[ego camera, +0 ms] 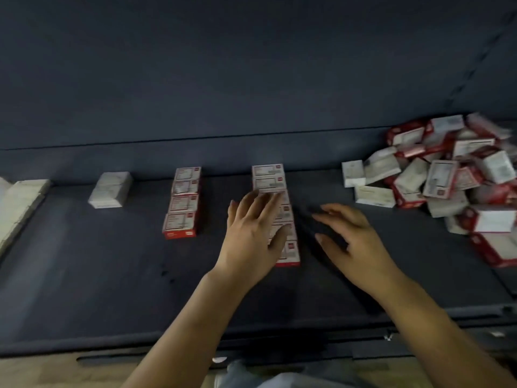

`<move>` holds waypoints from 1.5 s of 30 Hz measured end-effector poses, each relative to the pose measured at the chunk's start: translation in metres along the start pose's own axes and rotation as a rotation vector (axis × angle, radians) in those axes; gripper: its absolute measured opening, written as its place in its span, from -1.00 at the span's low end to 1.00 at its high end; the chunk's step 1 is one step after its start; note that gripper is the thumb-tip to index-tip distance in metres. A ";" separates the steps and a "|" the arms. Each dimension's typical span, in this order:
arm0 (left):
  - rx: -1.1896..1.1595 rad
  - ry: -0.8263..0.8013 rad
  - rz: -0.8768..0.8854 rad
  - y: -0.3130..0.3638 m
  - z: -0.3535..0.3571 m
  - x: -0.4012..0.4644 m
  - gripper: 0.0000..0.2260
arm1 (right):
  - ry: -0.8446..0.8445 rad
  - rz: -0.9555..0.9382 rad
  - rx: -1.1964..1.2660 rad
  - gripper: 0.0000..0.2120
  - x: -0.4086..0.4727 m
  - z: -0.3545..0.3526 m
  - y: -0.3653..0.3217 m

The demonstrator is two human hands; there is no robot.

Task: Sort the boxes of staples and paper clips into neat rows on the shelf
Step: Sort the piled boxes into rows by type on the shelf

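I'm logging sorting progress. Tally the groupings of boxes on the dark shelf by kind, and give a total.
Neat rows of red-and-white cardboard boxes: 2, the left row and the right row
Groups of plain white boxes: 2, the small white stack and the white group at the far left edge
Jumbled heap of unsorted red and white boxes: 1
Total: 5 groupings

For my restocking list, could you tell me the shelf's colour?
Dark grey-blue shelf, seen clearly in the head view.

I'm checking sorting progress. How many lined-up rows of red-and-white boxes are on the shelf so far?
2. One row stands left of centre, four boxes showing. The other row is at centre, partly hidden under the left hand, so its box count is uncertain. The pile at right is unsorted.
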State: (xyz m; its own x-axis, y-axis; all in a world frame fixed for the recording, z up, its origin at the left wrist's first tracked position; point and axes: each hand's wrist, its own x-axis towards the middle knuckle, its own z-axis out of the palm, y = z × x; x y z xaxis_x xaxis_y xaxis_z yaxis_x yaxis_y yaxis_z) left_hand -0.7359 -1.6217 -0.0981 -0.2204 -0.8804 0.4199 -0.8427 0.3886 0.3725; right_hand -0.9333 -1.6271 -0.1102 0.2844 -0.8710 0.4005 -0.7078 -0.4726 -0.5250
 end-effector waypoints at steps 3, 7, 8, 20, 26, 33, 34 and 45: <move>-0.013 -0.046 0.039 0.032 0.027 0.018 -0.52 | 0.039 0.041 -0.034 -0.66 -0.014 -0.026 0.032; -0.010 -0.102 0.064 0.062 0.062 0.037 -0.55 | 0.067 0.039 -0.132 -0.67 -0.023 -0.053 0.071; -0.010 -0.114 0.060 0.067 0.068 0.041 -0.56 | 0.065 0.044 -0.166 -0.66 -0.023 -0.058 0.079; 0.101 -0.323 -0.086 0.090 0.094 0.067 -0.52 | -0.180 0.172 -0.595 -0.55 0.031 -0.061 0.121; 0.109 -0.320 -0.137 0.085 0.095 0.068 -0.52 | -0.180 0.170 -0.586 -0.60 0.031 -0.054 0.132; 0.108 -0.328 -0.142 0.082 0.091 0.068 -0.51 | -0.200 0.168 -0.525 -0.68 0.031 -0.057 0.133; 0.107 -0.328 -0.146 0.082 0.090 0.068 -0.51 | -0.191 0.163 -0.515 -0.68 0.029 -0.057 0.132; -0.028 -0.223 -0.105 0.082 0.085 0.058 -0.49 | 0.019 0.032 -0.265 -0.56 -0.001 -0.059 0.127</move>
State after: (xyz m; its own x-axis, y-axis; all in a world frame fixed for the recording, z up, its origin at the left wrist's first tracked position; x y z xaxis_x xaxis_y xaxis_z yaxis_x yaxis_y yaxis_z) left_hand -0.8600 -1.6639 -0.1134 -0.2379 -0.9533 0.1859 -0.8534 0.2966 0.4286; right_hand -1.0617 -1.6784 -0.1337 0.2490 -0.8811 0.4021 -0.8616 -0.3912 -0.3235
